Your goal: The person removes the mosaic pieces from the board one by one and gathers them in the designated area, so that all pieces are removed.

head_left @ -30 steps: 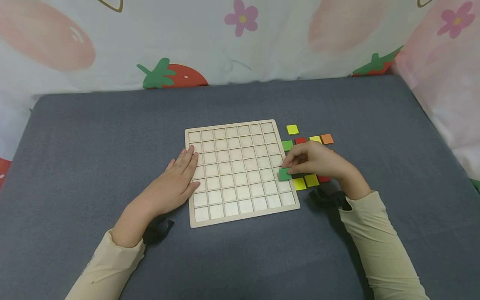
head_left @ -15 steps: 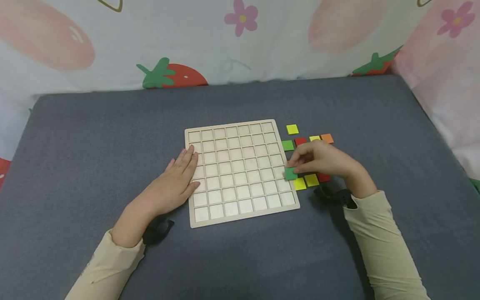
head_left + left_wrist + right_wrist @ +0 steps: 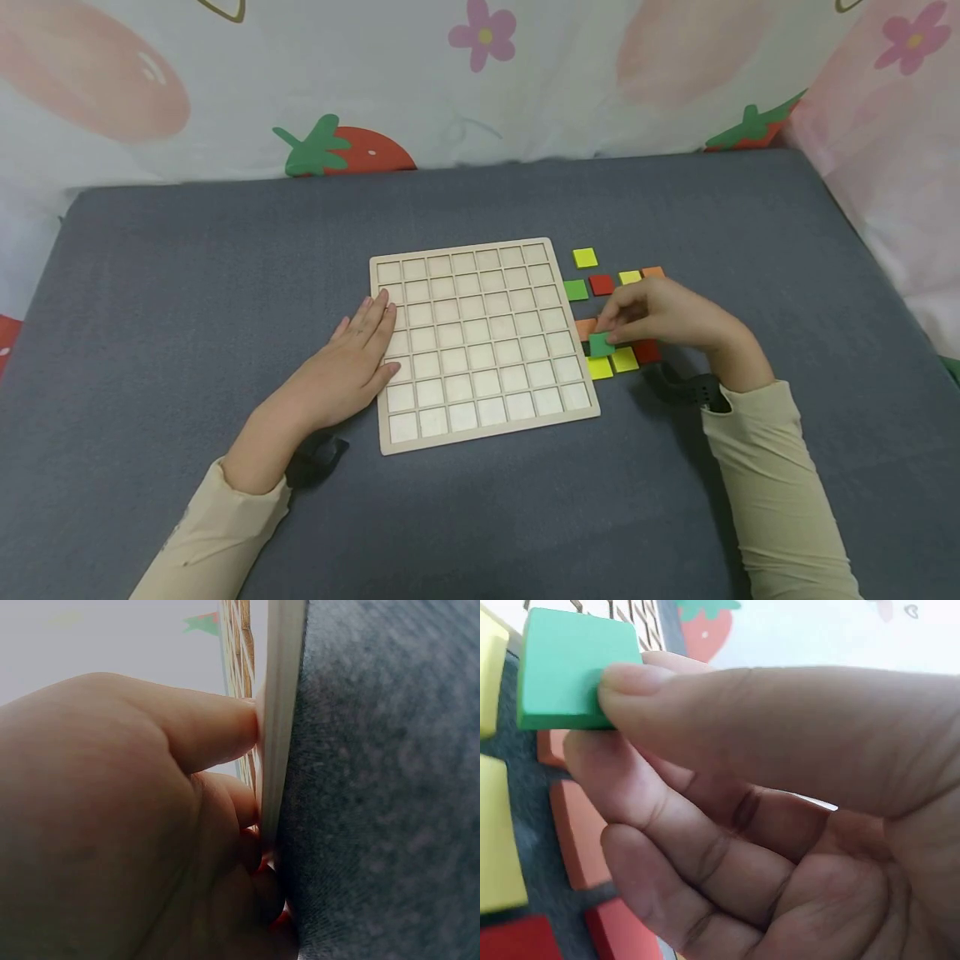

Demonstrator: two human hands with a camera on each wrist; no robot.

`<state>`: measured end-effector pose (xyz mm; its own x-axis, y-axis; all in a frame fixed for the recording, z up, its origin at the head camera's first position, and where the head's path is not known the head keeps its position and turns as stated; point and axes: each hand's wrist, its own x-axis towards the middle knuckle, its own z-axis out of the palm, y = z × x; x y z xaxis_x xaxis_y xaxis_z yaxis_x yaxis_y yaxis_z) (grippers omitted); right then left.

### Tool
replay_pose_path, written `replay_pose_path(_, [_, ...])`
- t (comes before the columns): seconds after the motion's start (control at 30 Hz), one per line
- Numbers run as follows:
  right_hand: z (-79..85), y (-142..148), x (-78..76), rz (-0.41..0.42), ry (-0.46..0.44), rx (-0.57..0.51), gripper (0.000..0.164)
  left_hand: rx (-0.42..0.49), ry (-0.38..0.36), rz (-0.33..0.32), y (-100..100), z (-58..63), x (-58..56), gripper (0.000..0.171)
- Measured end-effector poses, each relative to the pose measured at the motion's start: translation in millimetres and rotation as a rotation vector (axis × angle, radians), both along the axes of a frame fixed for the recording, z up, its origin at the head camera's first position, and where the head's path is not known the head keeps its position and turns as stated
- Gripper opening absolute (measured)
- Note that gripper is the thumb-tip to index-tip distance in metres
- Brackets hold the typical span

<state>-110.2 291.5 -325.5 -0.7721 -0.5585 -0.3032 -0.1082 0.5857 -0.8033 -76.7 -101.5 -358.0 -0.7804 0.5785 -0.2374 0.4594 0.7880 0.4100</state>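
A green square tile (image 3: 602, 344) is pinched between the thumb and fingers of my right hand (image 3: 660, 317), just right of the board. The right wrist view shows this green tile (image 3: 570, 671) held by one edge, with the thumb on its face. My left hand (image 3: 345, 367) rests with straight fingers over the left edge of the wooden grid board (image 3: 491, 427). In the left wrist view the thumb (image 3: 217, 731) touches the board's edge (image 3: 281, 712). The grid's visible cells hold no tiles.
Loose tiles lie right of the board: a yellow tile (image 3: 585, 257) farthest back, a light green tile (image 3: 576, 290), a red tile (image 3: 602, 285), an orange tile (image 3: 585, 329) and several others partly under the right hand. A dark grey cloth (image 3: 225, 275) covers the table; a printed curtain (image 3: 555, 92) hangs behind.
My right hand has moved right with the green tile, from over the board's right edge to above the loose tiles, uncovering an orange tile. The left hand stays still.
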Motion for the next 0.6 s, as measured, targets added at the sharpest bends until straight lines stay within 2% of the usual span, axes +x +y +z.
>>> replay_pose_path(0.2, [2.7,9,0.1,0.016,0.023,-0.008,0.007,0.000,0.004,-0.002,0,1.6,0.4,0.064])
replay_pose_path(0.6, [3.4,20,0.1,-0.017,0.025,0.003,0.006,-0.002,0.006,-0.003,0,2.0,0.5,0.064])
